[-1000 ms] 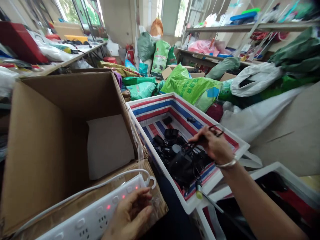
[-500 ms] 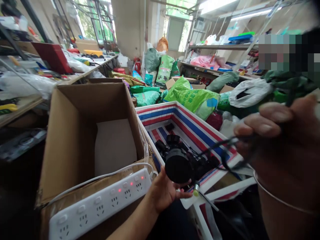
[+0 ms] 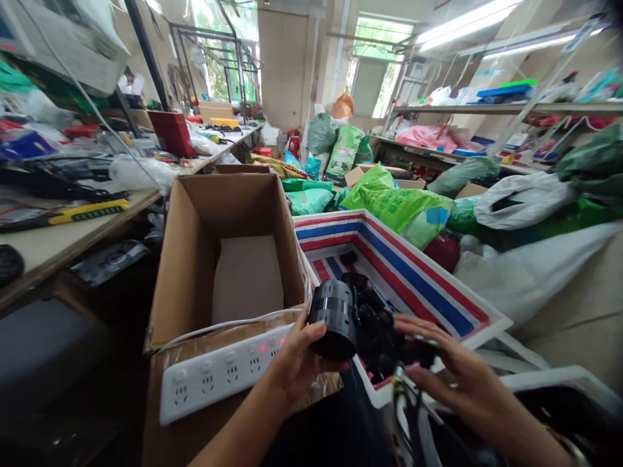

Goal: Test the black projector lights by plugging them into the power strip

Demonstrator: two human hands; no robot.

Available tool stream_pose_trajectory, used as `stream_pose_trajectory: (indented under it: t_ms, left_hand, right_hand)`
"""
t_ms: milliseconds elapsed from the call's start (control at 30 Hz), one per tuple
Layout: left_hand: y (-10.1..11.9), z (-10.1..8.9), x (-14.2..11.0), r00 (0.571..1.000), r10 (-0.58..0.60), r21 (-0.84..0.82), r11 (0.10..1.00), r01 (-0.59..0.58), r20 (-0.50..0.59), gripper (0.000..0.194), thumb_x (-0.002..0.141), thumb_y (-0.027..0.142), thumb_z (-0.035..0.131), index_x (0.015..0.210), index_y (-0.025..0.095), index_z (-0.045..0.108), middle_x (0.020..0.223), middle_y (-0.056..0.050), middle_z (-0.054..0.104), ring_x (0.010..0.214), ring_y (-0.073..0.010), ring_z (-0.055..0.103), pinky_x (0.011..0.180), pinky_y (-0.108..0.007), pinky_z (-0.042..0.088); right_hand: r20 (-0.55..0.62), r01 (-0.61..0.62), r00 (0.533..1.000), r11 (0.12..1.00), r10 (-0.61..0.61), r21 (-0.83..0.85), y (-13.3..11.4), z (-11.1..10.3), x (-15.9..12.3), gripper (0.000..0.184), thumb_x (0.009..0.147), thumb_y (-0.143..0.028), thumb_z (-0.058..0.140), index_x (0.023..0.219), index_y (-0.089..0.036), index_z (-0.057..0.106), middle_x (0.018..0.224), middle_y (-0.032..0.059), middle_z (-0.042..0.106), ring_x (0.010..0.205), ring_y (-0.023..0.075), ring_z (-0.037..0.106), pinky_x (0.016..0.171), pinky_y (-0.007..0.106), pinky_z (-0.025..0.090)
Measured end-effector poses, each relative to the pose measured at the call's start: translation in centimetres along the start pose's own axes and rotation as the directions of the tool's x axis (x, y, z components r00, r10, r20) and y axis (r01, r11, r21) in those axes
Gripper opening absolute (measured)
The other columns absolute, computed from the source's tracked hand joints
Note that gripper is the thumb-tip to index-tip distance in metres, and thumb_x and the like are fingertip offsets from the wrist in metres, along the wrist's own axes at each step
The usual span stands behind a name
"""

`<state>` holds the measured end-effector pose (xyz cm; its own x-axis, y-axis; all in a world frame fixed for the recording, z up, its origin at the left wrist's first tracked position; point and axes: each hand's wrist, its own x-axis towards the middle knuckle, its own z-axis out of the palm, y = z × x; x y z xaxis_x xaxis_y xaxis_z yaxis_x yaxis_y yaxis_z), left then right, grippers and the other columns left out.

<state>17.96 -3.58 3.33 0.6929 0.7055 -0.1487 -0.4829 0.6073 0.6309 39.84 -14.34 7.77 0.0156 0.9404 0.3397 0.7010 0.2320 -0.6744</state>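
Note:
My left hand (image 3: 294,363) grips a black cylindrical device (image 3: 335,318) with small slots around its side, held over the near left edge of the striped bin. My right hand (image 3: 462,376) is closed around a dark piece, perhaps a plug or cable end (image 3: 421,350), just right of the device; motion blur hides its details. Below the right hand hangs a black cable (image 3: 411,415), with a shiny metal connector near its top. The red, white and blue lined bin (image 3: 428,285) holds more black parts, largely hidden behind the device and my hands.
An open cardboard box (image 3: 170,292) with a pale sheet inside stands at left. In front of it lies a white power strip (image 3: 219,370) with red lights. Green bags (image 3: 389,201) are piled behind the bin. A cluttered workbench (image 3: 87,227) runs along the left.
My right hand has come down from the raised upper right to beside the device. The device has turned from its flat round face to its slotted side. My view has shifted left.

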Motion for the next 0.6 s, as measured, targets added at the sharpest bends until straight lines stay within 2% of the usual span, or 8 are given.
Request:
stream_pose_trajectory:
  t_ms: [67, 167, 267, 300, 367, 433, 533, 600]
  left_hand:
    - [-0.1, 0.2, -0.8, 1.000, -0.012, 0.042, 0.999, 0.011, 0.013, 0.073, 0.074, 0.027, 0.063, 0.137, 0.028, 0.026, 0.099, -0.010, 0.060, 0.072, -0.0216, 0.063, 0.053, -0.030, 0.053]
    - [-0.3, 0.9, -1.7, 0.998, -0.025, 0.077, 0.997, 0.021, 0.052, 0.070, 0.068, 0.032, 0.069, 0.131, 0.022, 0.039, 0.099, -0.012, 0.061, 0.072, -0.0229, 0.063, 0.052, -0.030, 0.051]
    - [0.0, 1.7, -2.2, 0.999, 0.010, 0.122, 0.992, -0.015, 0.046, 0.057, 0.067, 0.037, 0.073, 0.117, 0.015, 0.054, 0.091, -0.010, 0.062, 0.072, -0.0206, 0.061, 0.058, -0.029, 0.049]
    - [0.2, 1.9, -2.3, 0.998, 0.033, 0.140, 0.989, -0.039, 0.045, 0.053, 0.067, 0.037, 0.074, 0.111, 0.013, 0.059, 0.089, -0.009, 0.063, 0.073, -0.0195, 0.060, 0.062, -0.028, 0.048]
    - [0.7, 2.1, -2.4, 0.995, 0.078, 0.151, 0.985, -0.086, 0.057, 0.047, 0.069, 0.041, 0.074, 0.104, 0.011, 0.063, 0.088, -0.007, 0.064, 0.081, -0.0193, 0.059, 0.069, -0.025, 0.045]
    - [1.3, 1.7, -2.2, 0.992, 0.098, 0.125, 0.986, -0.107, 0.075, 0.056, 0.068, 0.055, 0.069, 0.103, 0.012, 0.064, 0.092, -0.007, 0.065, 0.089, -0.0222, 0.059, 0.074, -0.027, 0.045]
    - [1.6, 0.3, -2.0, 0.996, 0.081, 0.137, 0.987, -0.085, 0.033, 0.074, 0.066, 0.074, 0.054, 0.107, 0.013, 0.061, 0.097, -0.013, 0.065, 0.096, -0.0273, 0.057, 0.080, -0.036, 0.045]
    - [1.4, -0.7, -2.1, 0.994, 0.102, 0.241, 0.967, -0.088, -0.050, 0.066, 0.070, 0.066, 0.059, 0.109, 0.013, 0.060, 0.100, -0.015, 0.065, 0.096, -0.0260, 0.058, 0.081, -0.037, 0.044]
  right_hand:
    - [0.102, 0.063, 0.994, 0.982, -0.046, -0.178, -0.5, 0.9, 1.2, 0.063, 0.081, -0.023, 0.058, 0.138, -0.033, 0.034, 0.146, 0.0047, 0.033, 0.132, 0.0306, 0.033, 0.106, 0.052, 0.034]
    - [0.273, 0.227, 0.951, 0.927, -0.145, -0.298, -1.5, 2.0, 2.5, 0.077, 0.080, -0.015, 0.054, 0.145, -0.031, 0.016, 0.152, 0.0049, 0.015, 0.137, 0.0281, 0.020, 0.108, 0.051, 0.031]
    - [0.252, 0.349, 0.930, 0.860, -0.268, -0.372, -2.3, 2.9, 3.5, 0.081, 0.077, -0.009, 0.054, 0.145, -0.028, 0.015, 0.154, 0.0071, 0.005, 0.139, 0.0314, 0.009, 0.109, 0.055, 0.025]
    - [0.257, 0.404, 0.910, 0.832, -0.324, -0.381, -2.5, 3.2, 3.8, 0.080, 0.075, -0.007, 0.053, 0.144, -0.028, 0.019, 0.154, 0.0077, 0.008, 0.139, 0.0324, 0.009, 0.109, 0.057, 0.023]
    - [0.268, 0.508, 0.859, 0.794, -0.437, -0.333, -2.8, 3.6, 4.5, 0.074, 0.074, -0.008, 0.056, 0.141, -0.026, 0.028, 0.148, 0.0097, 0.026, 0.136, 0.0319, 0.020, 0.109, 0.056, 0.022]
    - [0.202, 0.543, 0.839, 0.795, -0.504, -0.272, -3.0, 3.6, 5.3, 0.070, 0.072, -0.015, 0.063, 0.136, -0.024, 0.034, 0.135, 0.0108, 0.044, 0.129, 0.0305, 0.035, 0.108, 0.051, 0.028]
    - [-0.023, 0.422, 0.899, 0.881, -0.436, -0.214, -3.3, 2.9, 6.2, 0.076, 0.064, -0.022, 0.073, 0.131, -0.022, 0.039, 0.126, 0.0115, 0.049, 0.119, 0.0308, 0.045, 0.102, 0.045, 0.037]
    - [-0.154, 0.268, 0.949, 0.961, -0.275, -0.066, -3.3, 2.6, 6.4, 0.078, 0.057, -0.026, 0.080, 0.126, -0.024, 0.044, 0.124, 0.0103, 0.049, 0.117, 0.0317, 0.047, 0.102, 0.045, 0.038]
